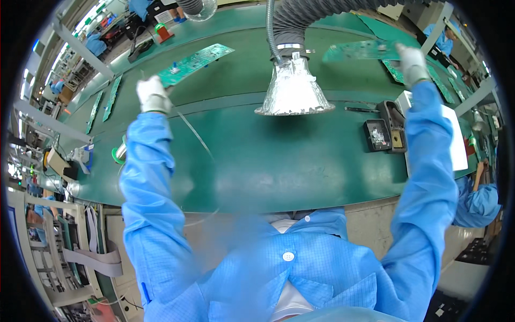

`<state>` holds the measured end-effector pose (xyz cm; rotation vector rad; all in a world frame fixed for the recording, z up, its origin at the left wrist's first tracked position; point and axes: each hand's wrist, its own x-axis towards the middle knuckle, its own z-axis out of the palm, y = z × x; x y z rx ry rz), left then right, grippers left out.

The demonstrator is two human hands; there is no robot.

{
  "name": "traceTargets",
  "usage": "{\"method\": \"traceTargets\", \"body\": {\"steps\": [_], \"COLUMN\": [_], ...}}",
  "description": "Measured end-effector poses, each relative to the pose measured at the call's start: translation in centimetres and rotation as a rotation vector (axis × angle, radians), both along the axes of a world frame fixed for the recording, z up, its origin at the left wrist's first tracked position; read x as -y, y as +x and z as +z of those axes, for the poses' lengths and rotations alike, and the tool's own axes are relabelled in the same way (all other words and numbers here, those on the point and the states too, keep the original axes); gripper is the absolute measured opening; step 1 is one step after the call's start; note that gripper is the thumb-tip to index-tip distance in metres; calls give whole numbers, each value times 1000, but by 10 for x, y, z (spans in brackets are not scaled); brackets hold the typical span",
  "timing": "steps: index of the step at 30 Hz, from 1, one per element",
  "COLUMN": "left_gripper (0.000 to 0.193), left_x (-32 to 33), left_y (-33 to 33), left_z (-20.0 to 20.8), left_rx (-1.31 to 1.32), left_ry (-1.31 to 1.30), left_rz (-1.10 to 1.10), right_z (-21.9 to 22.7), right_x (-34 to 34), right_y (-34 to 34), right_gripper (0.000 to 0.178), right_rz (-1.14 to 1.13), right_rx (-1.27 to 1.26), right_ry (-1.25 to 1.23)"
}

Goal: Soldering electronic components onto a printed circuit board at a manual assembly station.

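Observation:
My left hand (153, 95), in a white glove, is closed on the near end of a long green circuit board (196, 63). The board slants up and to the right over the bench and carries small parts, one of them blue. At the far right my right hand (412, 65), also gloved and smeared by motion, grips the right end of a second green circuit board (357, 51). That board is blurred too and extends leftward toward the fume hose. Between the hands hangs a foil-covered extraction hood (295, 88).
More circuit boards lie at the left (111, 99) and right (440, 83). A solder spool (120, 151) stands by my left forearm. Near my right forearm are a soldering-iron stand (394, 126), a small black tray (377, 135) and a black pen-like tool (360, 109). Other people work nearby.

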<state>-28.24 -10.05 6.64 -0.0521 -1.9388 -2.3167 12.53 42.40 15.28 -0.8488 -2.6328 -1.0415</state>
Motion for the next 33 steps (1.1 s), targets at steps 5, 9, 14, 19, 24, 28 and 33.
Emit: {"method": "traceTargets", "body": {"steps": [5, 9, 14, 19, 24, 28, 33], "left_gripper": [34, 47, 55, 19, 13, 13, 11], "left_x": [-81, -60, 40, 99, 106, 105, 102], "left_y": [29, 76, 162, 250, 266, 264, 267], "left_z": [-69, -61, -39, -65, -84, -77, -72], "left_rx": [310, 543, 407, -705, -520, -612, -450], "left_ry": [369, 124, -754, -1597, -1366, -1302, -1377], "left_rz": [-162, -670, -890, -498, -202, -311, -346], "right_z": [-102, -100, -109, -158, -172, -160, -122], "right_x": [32, 14, -101, -225, -293, -320, -322], "right_y": [-85, -103, -58, -35, -53, -73, -67], "right_gripper": [32, 38, 35, 34, 32, 31, 30], "right_rz": [-204, -356, -506, -707, -717, -659, -487], "right_rx": [-776, -277, -280, -66, 103, 219, 331], "right_ry": [-1017, -795, -536, -471, -454, -434, -405]}}
